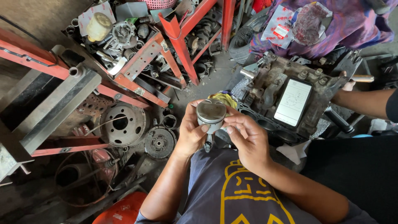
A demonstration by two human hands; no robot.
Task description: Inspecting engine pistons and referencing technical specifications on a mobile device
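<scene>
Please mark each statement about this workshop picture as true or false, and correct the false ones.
1. Both hands hold a metal piston. True: left hand and right hand grip it.
2. A phone lies on the engine block. True.
3. The phone screen is dark. False: it is lit, showing a drawing.
4. The metal frame is blue. False: it is red.
5. A brake disc lies on the floor. True.

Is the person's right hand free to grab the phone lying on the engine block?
Probably not right now: the right hand and left hand both grip the piston. The phone lies uncovered on the engine block.
</scene>
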